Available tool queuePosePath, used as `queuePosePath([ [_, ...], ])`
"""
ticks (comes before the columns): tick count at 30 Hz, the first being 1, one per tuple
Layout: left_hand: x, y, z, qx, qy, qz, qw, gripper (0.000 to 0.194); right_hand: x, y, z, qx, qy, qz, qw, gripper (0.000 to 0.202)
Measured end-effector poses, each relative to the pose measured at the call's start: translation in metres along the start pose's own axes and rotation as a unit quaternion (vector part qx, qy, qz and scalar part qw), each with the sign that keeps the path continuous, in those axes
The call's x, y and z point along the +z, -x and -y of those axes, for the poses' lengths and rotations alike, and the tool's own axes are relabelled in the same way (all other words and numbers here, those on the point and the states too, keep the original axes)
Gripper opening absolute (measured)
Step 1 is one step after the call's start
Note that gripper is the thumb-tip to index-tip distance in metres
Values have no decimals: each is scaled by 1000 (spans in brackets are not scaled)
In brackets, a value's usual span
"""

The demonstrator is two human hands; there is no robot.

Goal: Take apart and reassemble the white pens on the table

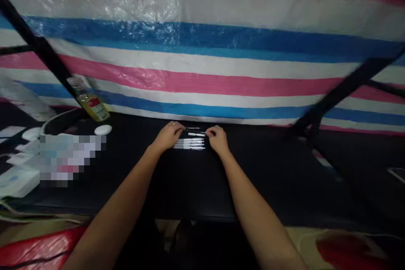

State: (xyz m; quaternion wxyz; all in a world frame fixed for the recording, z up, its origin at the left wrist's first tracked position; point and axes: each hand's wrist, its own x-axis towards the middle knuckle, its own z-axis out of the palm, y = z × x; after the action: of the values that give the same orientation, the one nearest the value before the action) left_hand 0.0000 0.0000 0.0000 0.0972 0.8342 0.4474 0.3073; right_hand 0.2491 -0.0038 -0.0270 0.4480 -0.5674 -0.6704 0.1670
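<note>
Several slim white-and-grey pens (189, 144) lie side by side in a row on the black tabletop (196, 185). Just beyond them, my left hand (170, 136) has its fingers pinched on the left end of a thin dark pen-like piece (193, 128). Across from it, my right hand (217, 138) is closed at the right end of a short white pen (196, 134), thumb and forefinger pressed together. Details between the fingertips are small and blurred. A ring shows on a left finger.
At the left stand a bottle of yellow liquid (94, 106) and a round white object (103, 129), near a white box (19, 179) and a pixelated patch. Striped plastic sheeting (202, 63) hangs behind the table. Dark slanted posts (335, 93) rise at both sides.
</note>
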Motion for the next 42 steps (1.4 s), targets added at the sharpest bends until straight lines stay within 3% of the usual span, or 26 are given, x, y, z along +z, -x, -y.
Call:
queuePosePath([
  [15,2,-1,0,7,32,-7,999,20,3,1,-4,26,-50,-9,998,13],
  [22,6,-1,-4,15,17,10,1000,15,10,5,7,-13,-58,14,998,13],
  [28,-12,2,11,-54,-39,-23,998,13,7,5,3,11,-78,-8,997,17],
  [34,-22,5,22,-108,-46,3,993,10,5,3,-3,36,-28,17,999,20],
  [42,-12,4,16,-87,-21,26,996,11,5,5,-1,28,66,64,995,16],
])
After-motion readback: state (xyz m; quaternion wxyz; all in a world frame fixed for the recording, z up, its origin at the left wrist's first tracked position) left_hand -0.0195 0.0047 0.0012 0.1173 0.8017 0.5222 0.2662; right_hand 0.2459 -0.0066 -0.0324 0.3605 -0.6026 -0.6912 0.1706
